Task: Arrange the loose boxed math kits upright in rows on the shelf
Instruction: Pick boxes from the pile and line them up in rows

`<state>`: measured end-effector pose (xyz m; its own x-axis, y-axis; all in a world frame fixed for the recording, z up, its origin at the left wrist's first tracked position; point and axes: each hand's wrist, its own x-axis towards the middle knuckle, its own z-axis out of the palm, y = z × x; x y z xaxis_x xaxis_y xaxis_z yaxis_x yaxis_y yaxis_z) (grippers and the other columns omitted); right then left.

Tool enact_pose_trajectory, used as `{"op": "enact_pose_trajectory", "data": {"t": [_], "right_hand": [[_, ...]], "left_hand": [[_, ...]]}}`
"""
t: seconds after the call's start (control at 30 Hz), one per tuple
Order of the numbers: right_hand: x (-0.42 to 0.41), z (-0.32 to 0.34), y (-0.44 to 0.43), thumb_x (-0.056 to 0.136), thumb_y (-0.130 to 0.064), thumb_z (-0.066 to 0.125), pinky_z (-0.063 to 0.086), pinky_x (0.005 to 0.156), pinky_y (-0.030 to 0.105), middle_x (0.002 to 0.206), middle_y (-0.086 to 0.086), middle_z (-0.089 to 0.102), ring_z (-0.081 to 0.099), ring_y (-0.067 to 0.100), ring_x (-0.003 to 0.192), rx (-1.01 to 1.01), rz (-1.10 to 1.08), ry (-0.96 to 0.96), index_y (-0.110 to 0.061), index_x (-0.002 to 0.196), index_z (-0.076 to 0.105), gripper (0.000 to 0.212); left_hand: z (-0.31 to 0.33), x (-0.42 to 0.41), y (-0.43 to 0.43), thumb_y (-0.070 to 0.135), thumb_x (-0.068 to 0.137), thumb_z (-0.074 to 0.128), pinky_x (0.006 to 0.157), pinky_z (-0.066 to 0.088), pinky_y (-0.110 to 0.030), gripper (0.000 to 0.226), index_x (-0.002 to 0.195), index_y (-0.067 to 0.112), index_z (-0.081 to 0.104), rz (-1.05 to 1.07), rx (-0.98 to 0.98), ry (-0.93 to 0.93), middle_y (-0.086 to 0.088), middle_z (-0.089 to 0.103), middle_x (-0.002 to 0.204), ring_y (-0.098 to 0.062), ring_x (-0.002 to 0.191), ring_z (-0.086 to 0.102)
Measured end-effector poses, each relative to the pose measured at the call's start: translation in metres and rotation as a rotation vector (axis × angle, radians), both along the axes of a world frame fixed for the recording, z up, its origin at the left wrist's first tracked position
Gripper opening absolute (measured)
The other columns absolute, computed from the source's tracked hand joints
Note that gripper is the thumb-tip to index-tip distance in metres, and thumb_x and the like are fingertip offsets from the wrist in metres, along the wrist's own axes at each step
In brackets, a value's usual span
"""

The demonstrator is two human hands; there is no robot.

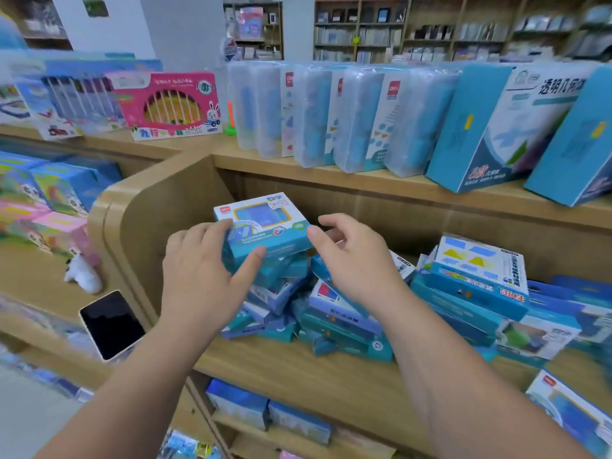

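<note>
Bare shelf (284, 369) strip in front of box pile (344, 319) = open access. L blocked by side panel (149, 233), upper shelf board (414, 197) caps overhead, stacked boxes (480, 293) crowd R.

We are looking at a teal-and-white kit box (261, 223) with a yellow-framed blue window, a heap of teal, blue and white boxes (344, 323), a pale wooden shelf (298, 369) and a black-screened, white-edged phone (111, 324).
</note>
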<state>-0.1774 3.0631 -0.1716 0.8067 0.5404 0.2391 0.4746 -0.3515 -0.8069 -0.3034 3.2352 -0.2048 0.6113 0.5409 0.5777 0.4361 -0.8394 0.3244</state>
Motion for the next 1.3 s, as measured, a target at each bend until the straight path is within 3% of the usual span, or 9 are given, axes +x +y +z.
{"op": "enact_pose_trajectory", "data": {"t": [0.1, 0.17, 0.27, 0.33, 0.47, 0.67, 0.87, 1.03, 1.3], "right_hand": [[0.003, 0.006, 0.021, 0.091, -0.058, 0.054, 0.055, 0.076, 0.033, 0.093, -0.013, 0.068, 0.066, 0.009, 0.089, -0.026, -0.030, 0.050, -0.032, 0.113, 0.065, 0.036], [0.006, 0.008, 0.031, 0.088, -0.058, 0.057, 0.060, 0.074, 0.039, 0.092, -0.009, 0.070, 0.071, 0.012, 0.077, 0.007, -0.057, 0.117, -0.030, 0.105, 0.068, 0.034], [0.006, 0.008, 0.035, 0.089, -0.047, 0.066, 0.053, 0.052, 0.026, 0.092, -0.005, 0.071, 0.068, 0.007, 0.055, 0.048, -0.078, 0.230, -0.026, 0.107, 0.066, 0.027], [0.004, 0.005, 0.035, 0.090, -0.041, 0.068, 0.047, 0.049, 0.022, 0.095, -0.001, 0.072, 0.065, 0.008, 0.052, 0.088, -0.054, 0.305, -0.024, 0.115, 0.065, 0.030], [-0.003, 0.009, 0.025, 0.094, -0.031, 0.066, 0.050, 0.053, 0.024, 0.096, 0.004, 0.074, 0.063, 0.013, 0.056, 0.203, -0.001, 0.392, -0.024, 0.127, 0.060, 0.034], [-0.017, 0.019, -0.028, 0.096, -0.020, 0.064, 0.048, 0.050, 0.029, 0.094, 0.010, 0.074, 0.062, 0.021, 0.056, 0.365, 0.048, 0.408, -0.027, 0.133, 0.053, 0.038], [-0.019, 0.021, -0.107, 0.094, -0.012, 0.063, 0.046, 0.046, 0.030, 0.093, 0.004, 0.077, 0.064, 0.022, 0.057, 0.396, 0.005, 0.408, -0.035, 0.133, 0.049, 0.048], [-0.011, 0.004, -0.179, 0.096, -0.020, 0.061, 0.049, 0.049, 0.026, 0.094, -0.004, 0.078, 0.071, 0.012, 0.072, 0.421, -0.100, 0.403, -0.038, 0.127, 0.051, 0.037], [0.014, -0.028, -0.311, 0.092, 0.001, 0.060, 0.052, 0.047, 0.034, 0.101, 0.004, 0.076, 0.072, 0.024, 0.076, 0.493, -0.180, 0.496, -0.039, 0.127, 0.048, 0.054]], "left_hand": [[-0.005, 0.002, 0.005, 0.069, 0.088, 0.041, 0.100, 0.035, -0.039, 0.075, 0.129, 0.009, 0.060, -0.056, 0.010, -0.029, -0.009, 0.064, 0.122, -0.032, 0.112, 0.055], [-0.007, 0.003, 0.006, 0.066, 0.090, 0.041, 0.100, 0.036, -0.040, 0.073, 0.129, 0.007, 0.060, -0.088, 0.026, -0.039, -0.010, 0.065, 0.123, -0.032, 0.111, 0.056], [-0.010, 0.003, 0.007, 0.061, 0.092, 0.041, 0.098, 0.038, -0.042, 0.070, 0.129, 0.005, 0.060, -0.137, 0.035, -0.060, -0.013, 0.065, 0.124, -0.033, 0.108, 0.058], [-0.011, 0.003, 0.006, 0.058, 0.092, 0.042, 0.099, 0.039, -0.044, 0.068, 0.131, 0.005, 0.059, -0.156, 0.013, -0.070, -0.014, 0.064, 0.125, -0.034, 0.108, 0.057], [-0.010, 0.004, -0.002, 0.056, 0.093, 0.041, 0.102, 0.036, -0.043, 0.067, 0.135, 0.006, 0.056, -0.195, -0.026, -0.101, -0.014, 0.059, 0.133, -0.035, 0.114, 0.053], [0.006, -0.001, -0.042, 0.046, 0.092, 0.051, 0.110, 0.029, -0.032, 0.061, 0.140, 0.007, 0.052, -0.383, -0.021, -0.321, -0.016, 0.049, 0.143, -0.028, 0.130, 0.045], [0.000, 0.012, -0.105, 0.044, 0.091, 0.056, 0.114, 0.022, -0.020, 0.058, 0.142, 0.015, 0.048, -0.591, -0.086, -0.355, -0.006, 0.041, 0.150, -0.006, 0.137, 0.034], [-0.013, 0.034, -0.168, 0.043, 0.091, 0.057, 0.115, 0.024, -0.022, 0.059, 0.141, 0.013, 0.050, -0.701, -0.108, -0.319, -0.008, 0.043, 0.150, -0.010, 0.138, 0.037], [-0.041, 0.069, -0.279, 0.049, 0.091, 0.061, 0.112, 0.033, -0.028, 0.057, 0.134, 0.013, 0.057, -0.875, -0.103, -0.266, -0.009, 0.049, 0.147, -0.018, 0.130, 0.048]]}}
